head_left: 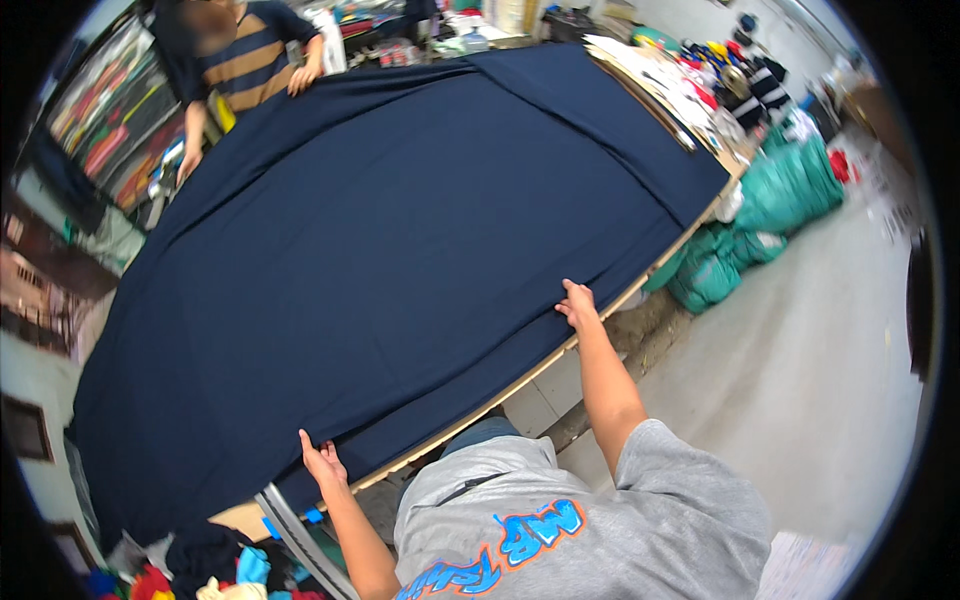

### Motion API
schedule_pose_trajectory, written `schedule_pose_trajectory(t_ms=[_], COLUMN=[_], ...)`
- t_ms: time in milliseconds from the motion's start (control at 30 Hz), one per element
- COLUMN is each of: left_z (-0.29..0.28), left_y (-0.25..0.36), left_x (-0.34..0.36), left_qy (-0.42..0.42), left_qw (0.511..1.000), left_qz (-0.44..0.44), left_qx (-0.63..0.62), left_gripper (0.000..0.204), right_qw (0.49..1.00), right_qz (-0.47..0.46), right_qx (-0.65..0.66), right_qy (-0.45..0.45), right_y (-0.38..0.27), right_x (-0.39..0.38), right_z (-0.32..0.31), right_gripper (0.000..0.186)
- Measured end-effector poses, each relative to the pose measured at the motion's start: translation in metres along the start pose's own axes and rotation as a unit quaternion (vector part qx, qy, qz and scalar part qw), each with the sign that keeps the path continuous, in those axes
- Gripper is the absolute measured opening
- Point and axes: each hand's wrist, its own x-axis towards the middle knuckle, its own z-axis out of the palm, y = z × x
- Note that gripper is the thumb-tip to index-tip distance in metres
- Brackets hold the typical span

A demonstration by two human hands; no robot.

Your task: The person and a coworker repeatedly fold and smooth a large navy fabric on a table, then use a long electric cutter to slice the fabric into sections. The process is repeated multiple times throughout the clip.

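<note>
A wide dark navy cloth (400,230) covers the big table. At its near edge, my left hand (322,462) rests on the cloth with fingers stretched and apart. Farther right along the same edge, my right hand (578,304) touches the cloth, its index finger extended and thumb apart. Between the two hands runs a long fold, with a lower strip of the same cloth between it and the table edge. Wrinkles and folds also cross the far side and the right end.
Across the table, a co-worker in a striped shirt (250,60) has hands at the cloth's far edge. Paper sheets (665,90) lie at the right end. Green sacks (790,190) stand beside it. A grey curved rail (300,535) and loose clothes (225,570) are at lower left.
</note>
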Motion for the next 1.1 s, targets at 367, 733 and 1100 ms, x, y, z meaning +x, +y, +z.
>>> schedule_pose_trajectory(t_ms=[367, 733, 1100], left_z=[-0.001, -0.070, -0.268], left_y=[0.080, 0.198, 0.244], left_x=[-0.018, 0.014, 0.155], left_qy=[0.109, 0.311, 0.322], left_qw=[0.950, 0.874, 0.895], left_qz=[0.255, 0.368, 0.283], left_qx=[0.145, 0.054, 0.125], left_gripper=[0.064, 0.080, 0.075], right_qw=[0.984, 0.991, 0.971], right_qz=[-0.167, -0.117, 0.010], right_qx=[-0.060, 0.045, -0.067], right_qy=[0.023, -0.043, -0.227], right_y=[-0.013, 0.037, 0.158], right_x=[-0.107, -0.270, -0.349], right_z=[0.010, 0.044, 0.094], right_gripper=[0.026, 0.030, 0.025])
